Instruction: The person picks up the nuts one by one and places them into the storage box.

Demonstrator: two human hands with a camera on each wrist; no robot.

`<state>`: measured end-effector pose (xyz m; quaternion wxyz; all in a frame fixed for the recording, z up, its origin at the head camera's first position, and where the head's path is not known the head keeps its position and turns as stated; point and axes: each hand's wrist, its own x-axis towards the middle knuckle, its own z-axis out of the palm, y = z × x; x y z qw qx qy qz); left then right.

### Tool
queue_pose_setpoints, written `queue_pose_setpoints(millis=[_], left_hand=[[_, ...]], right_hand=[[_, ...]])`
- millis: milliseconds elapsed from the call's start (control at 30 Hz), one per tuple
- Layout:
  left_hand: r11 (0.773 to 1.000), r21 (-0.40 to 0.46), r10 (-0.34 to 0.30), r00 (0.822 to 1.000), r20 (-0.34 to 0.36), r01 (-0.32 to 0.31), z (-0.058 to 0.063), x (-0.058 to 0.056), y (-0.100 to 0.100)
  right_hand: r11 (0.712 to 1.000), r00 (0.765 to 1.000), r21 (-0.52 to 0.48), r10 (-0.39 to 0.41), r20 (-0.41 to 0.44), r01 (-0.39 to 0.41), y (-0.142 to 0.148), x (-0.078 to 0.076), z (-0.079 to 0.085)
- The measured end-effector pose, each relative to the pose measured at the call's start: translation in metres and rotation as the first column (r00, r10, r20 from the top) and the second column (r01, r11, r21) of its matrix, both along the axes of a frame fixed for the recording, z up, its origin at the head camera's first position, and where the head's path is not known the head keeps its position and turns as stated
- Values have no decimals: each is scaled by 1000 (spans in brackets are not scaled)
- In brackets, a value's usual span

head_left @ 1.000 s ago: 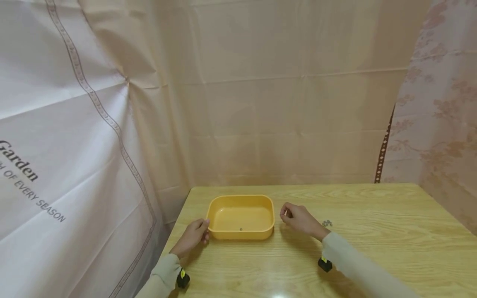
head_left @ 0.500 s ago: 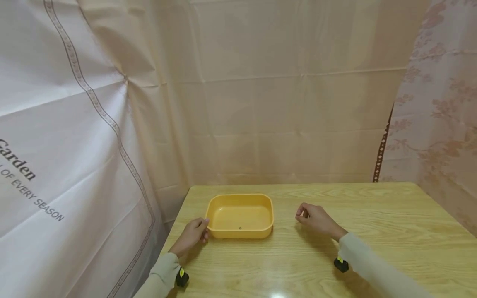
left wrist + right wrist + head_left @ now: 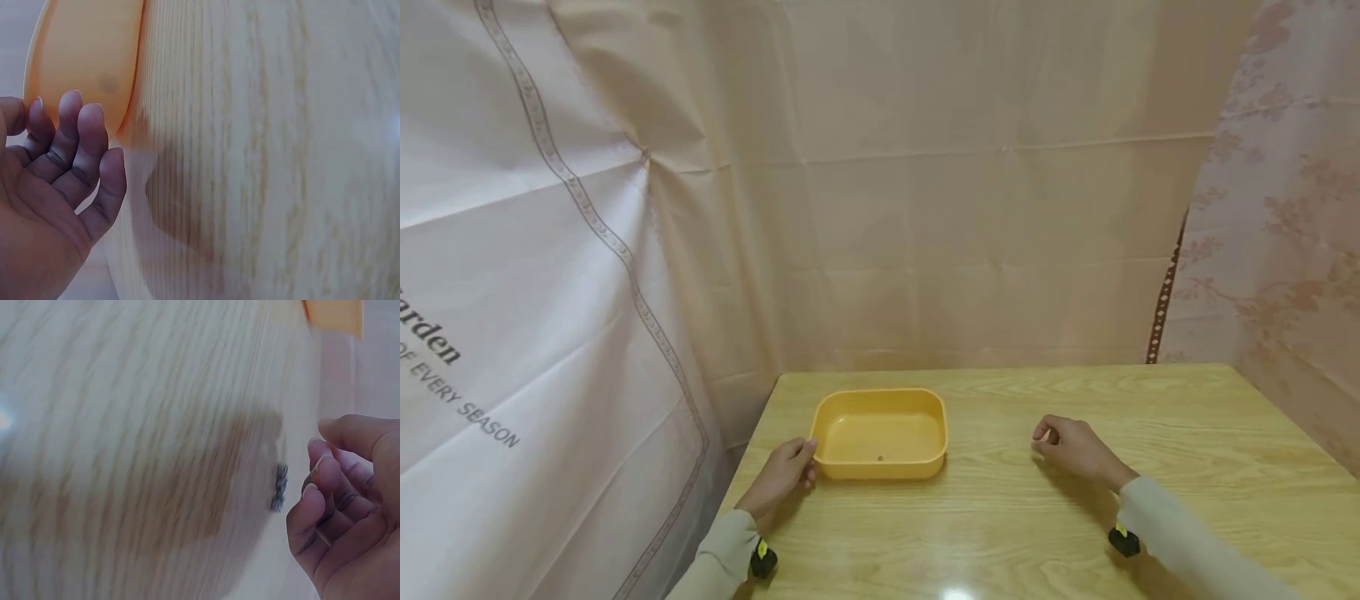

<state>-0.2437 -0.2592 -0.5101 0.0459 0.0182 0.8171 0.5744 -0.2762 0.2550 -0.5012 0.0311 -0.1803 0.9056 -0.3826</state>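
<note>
A yellow plastic basin (image 3: 880,429) sits on the wooden table, a small dark metal piece (image 3: 881,458) lying on its floor. My left hand (image 3: 782,475) pinches the basin's left rim between thumb and fingers; the other fingers are bent against or below its outer wall. My right hand (image 3: 1078,450) hovers over the table to the right of the basin. Its fingers are loosely curled with nothing visible between them. In the right wrist view, a small pile of grey metal pieces, like nuts (image 3: 279,487), lies just past the fingertips; the right hand hides it in the head view.
The light wooden table (image 3: 985,517) ends at a beige curtain (image 3: 955,208) behind. A white printed cloth (image 3: 512,292) hangs at the left, a floral one (image 3: 1292,208) at the right. Black cameras (image 3: 1123,542) are strapped at both wrists.
My right hand has moved right, away from the basin, and now covers the metal pile that showed beside the wrist earlier. My left hand and the basin stay in place.
</note>
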Motion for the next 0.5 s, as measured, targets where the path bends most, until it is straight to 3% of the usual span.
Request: queue_pose_setpoints(millis=[233, 500], left_hand=[[1000, -9, -9, 1000, -11, 9, 1, -1, 0], [999, -23, -29, 999, -41, 28, 0, 2, 0]], right_hand=[[1000, 999, 22, -21, -39, 22, 19, 2, -5], [997, 998, 40, -63, -15, 63, 36, 6, -17]])
